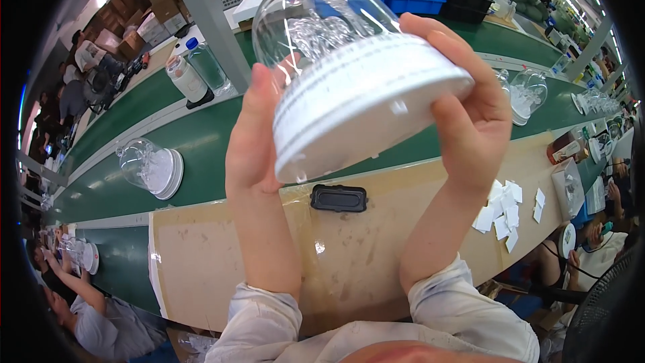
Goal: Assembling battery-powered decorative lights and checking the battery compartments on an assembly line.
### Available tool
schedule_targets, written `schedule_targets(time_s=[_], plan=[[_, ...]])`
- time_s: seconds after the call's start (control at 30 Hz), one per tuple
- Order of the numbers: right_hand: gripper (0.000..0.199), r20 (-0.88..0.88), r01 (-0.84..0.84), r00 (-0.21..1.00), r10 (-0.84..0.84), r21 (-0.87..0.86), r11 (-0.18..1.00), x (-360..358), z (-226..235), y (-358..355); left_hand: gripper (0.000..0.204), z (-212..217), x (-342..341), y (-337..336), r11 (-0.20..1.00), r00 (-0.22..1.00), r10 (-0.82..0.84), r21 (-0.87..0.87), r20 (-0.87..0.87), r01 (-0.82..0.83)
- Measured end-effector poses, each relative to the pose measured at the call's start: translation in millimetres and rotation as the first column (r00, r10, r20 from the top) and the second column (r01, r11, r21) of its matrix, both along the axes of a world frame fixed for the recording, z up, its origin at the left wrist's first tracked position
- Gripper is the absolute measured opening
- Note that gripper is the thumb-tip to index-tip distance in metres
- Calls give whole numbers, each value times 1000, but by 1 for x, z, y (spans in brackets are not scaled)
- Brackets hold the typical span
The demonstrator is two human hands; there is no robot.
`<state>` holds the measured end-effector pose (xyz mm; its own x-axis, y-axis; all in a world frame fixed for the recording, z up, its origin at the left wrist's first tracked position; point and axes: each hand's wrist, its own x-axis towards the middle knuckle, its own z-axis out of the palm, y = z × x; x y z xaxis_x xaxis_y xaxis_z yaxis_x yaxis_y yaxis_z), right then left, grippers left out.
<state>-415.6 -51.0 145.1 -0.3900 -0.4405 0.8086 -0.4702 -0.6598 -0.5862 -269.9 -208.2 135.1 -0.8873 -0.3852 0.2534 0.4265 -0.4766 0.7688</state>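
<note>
A clear dome (316, 20) on a white base (363, 104) is raised tilted above the tabletop (222, 255), left hand (252, 138) and right hand (467, 104) clasping the base's opposite sides, with a black pad (338, 198) lying below

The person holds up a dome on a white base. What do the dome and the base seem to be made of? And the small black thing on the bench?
The dome looks like clear glossy plastic or glass: it shows the background through it and carries bright highlights. The white base seems matte moulded plastic, with fine ribs around its side. The black rectangular part looks like dull plastic or rubber; the view leaves that open.
</note>
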Motion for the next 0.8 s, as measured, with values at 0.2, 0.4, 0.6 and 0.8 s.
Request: schedule_targets(time_s=[0.2,0.4,0.6,0.8], plan=[[30,130,380,915,-382,42,924,5,-3,-18,88,-5,-16,-8,925,926,370,-59,-77,-375],[30,213,228,945,-247,110,967,0,1,0,126,-29,-42,-26,410,565,824,-637,-50,-653],[38,231,61,970,-79,83,995,12,3,-7,130,-124,-85,-60,340,595,794,-725,-120,-599],[42,156,-45,988,5,255,966,18,0,0,130,-164,-82,-59,364,708,695,-786,-127,-499]])
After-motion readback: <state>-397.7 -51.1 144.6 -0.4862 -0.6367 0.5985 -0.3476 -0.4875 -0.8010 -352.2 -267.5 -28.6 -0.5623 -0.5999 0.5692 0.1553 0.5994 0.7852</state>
